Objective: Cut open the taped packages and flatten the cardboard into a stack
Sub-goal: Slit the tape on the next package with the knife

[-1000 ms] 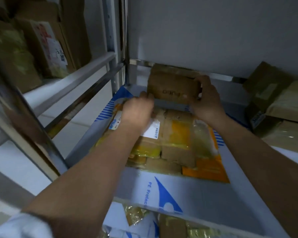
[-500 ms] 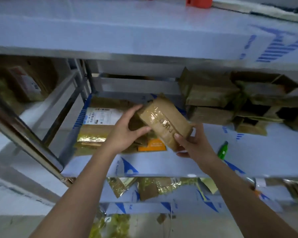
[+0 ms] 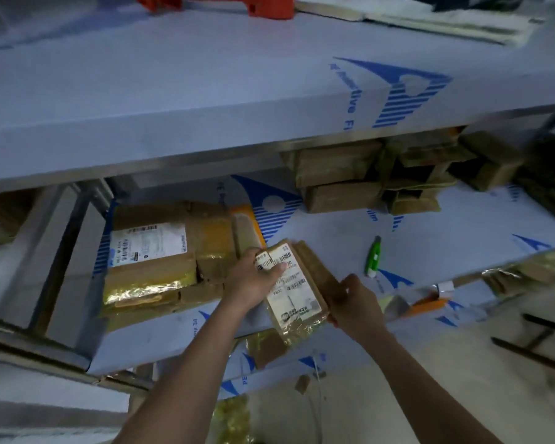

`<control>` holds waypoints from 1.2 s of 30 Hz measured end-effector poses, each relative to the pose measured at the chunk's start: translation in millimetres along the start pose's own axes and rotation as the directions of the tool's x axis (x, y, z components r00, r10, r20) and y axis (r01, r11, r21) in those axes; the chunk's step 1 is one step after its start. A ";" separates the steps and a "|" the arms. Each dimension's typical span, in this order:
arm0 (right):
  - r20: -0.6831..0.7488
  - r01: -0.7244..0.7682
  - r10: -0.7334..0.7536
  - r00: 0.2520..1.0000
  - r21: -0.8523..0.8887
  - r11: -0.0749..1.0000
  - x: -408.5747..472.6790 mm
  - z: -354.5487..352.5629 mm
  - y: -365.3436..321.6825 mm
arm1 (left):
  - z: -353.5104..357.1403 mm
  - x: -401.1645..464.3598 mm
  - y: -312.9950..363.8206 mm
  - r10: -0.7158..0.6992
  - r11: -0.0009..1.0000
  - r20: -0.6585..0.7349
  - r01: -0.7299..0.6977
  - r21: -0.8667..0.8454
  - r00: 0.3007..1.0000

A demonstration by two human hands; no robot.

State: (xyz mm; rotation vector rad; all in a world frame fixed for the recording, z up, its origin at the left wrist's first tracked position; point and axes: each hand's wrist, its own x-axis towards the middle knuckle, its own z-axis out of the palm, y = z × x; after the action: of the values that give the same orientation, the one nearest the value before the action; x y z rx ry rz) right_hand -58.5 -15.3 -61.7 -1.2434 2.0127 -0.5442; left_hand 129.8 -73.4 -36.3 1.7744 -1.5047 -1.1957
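Note:
A small taped cardboard package with white shipping labels facing up hangs over the front of the middle shelf. My left hand grips its upper left edge, thumb lying across the label. My right hand holds its right side with curled fingers. A green utility knife lies on the shelf to the right of the package, apart from both hands. A stack of flattened, taped cardboard with a large white label sits on the left of the same shelf.
Several brown packages are piled at the back right of the middle shelf. The upper shelf overhangs, with an orange object on it. More tape and cardboard scraps lie on the lower shelf. A metal upright stands at left.
The package came off the stack at the back, was drawn toward me and turned over, so its labelled face is up. The view pulled back and rose.

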 end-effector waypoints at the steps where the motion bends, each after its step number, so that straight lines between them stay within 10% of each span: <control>1: -0.004 -0.013 0.012 1.000 -0.034 0.999 1.7 -0.6 4.8 | 3.0 2.6 -3.3 -0.011 0.999 0.003 0.010 0.042 1.000; 10: -0.350 -0.075 0.043 0.936 -0.077 0.994 51.3 -37.8 27.3 | 26.2 17.7 -14.5 -0.034 0.980 -0.072 0.047 0.195 0.997; 17: -0.331 -0.232 0.190 0.924 -0.092 0.968 84.6 -34.7 32.3 | 31.7 20.7 -14.9 -0.034 0.964 -0.092 0.057 0.260 0.995; 26: -0.339 0.094 0.034 0.940 0.353 0.931 62.3 -49.6 42.6 | 49.7 27.5 7.2 -0.236 0.908 0.117 0.262 -0.328 0.965; 36: -0.313 0.240 0.047 0.948 0.809 0.536 40.1 -50.2 7.8 | 64.5 30.7 -11.1 -0.208 0.910 -0.073 0.165 -0.379 0.975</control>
State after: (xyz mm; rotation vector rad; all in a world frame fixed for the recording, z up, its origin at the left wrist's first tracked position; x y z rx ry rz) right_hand -112.4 -47.9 -47.0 -0.6546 1.5061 -1.6287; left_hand 79.2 -90.3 -85.1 1.7167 -0.9807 -1.3465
